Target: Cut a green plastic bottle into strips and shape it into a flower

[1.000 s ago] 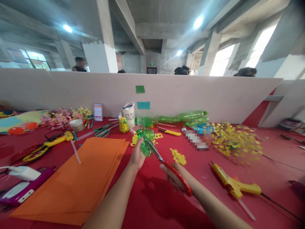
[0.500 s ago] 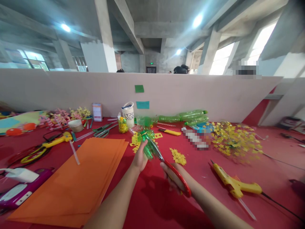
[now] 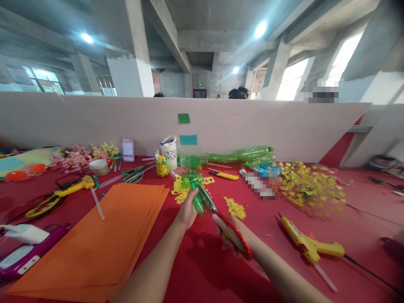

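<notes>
My left hand (image 3: 188, 210) is closed round a piece of green plastic bottle (image 3: 198, 201), held above the red table with its cut strips pointing down. In my right hand (image 3: 227, 235) are red-handled scissors (image 3: 233, 231), the handle running under my palm. Their metal blades reach up and left against the green plastic; whether they are cutting through it I cannot tell. Just right of the blades lies a pile of yellow stars (image 3: 235, 207). Behind the bottle piece sit punched yellow scraps (image 3: 181, 195) and clear green plastic pieces (image 3: 189, 162).
Orange sheets (image 3: 104, 235) lie left of my arms, a purple power strip (image 3: 28, 256) beyond them. To the right are a yellow glue gun (image 3: 312, 244) and a yellow star bunch (image 3: 311, 187). Green bottles (image 3: 252, 155), a cutter knife (image 3: 224, 175) and a white cup (image 3: 169, 151) stand or lie behind.
The green bottle piece has turned slightly and shifted a little down and right in my left hand. The scissors keep nearly the same place against it.
</notes>
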The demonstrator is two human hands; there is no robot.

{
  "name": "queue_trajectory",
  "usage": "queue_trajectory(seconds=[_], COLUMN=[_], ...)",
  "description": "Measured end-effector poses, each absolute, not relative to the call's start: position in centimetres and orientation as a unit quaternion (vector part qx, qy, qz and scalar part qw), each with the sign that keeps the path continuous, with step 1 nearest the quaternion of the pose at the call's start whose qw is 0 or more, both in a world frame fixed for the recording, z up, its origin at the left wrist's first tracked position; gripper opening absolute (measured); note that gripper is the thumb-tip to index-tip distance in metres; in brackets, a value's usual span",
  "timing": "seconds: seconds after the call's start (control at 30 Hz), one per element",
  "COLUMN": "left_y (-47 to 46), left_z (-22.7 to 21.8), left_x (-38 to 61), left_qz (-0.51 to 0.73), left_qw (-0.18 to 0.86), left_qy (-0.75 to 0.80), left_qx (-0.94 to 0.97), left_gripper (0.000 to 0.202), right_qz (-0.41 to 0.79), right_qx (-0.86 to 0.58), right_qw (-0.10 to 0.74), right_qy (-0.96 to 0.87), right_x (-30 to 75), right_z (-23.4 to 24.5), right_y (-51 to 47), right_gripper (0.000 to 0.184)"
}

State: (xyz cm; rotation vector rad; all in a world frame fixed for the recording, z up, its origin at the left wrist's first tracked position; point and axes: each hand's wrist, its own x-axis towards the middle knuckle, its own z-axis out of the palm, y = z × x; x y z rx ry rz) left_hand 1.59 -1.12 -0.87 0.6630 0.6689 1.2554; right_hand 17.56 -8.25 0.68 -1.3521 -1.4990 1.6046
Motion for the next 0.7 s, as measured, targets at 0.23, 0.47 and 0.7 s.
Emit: queue_trajectory(seconds=[0.23, 0.47, 0.7], left_y=[-1.05, -1.14, -1.05], left_z=[-0.94, -0.7, -0.87], left_x=[1.3, 1.21, 1.27], left_qz=[0.553, 0.563, 0.539], left_qw=[0.716, 0.718, 0.717], left_qy=[0.295, 0.278, 0.313], left_qx=[0.307, 0.299, 0.311], left_gripper=[0.028, 0.025, 0.027], right_qz=[0.568, 0.571, 0.589], right_qx=[-0.534, -0.531, -0.528], right_qw=[0.263, 0.284, 0.279], right_qy=[-0.569, -0.558, -0.544], right_x=[17.41, 17.01, 17.24], right_z=[0.75, 0.91, 0.69], right_y=[-7.91, -8.21, -8.15], right_gripper=[0.053, 0.052, 0.055])
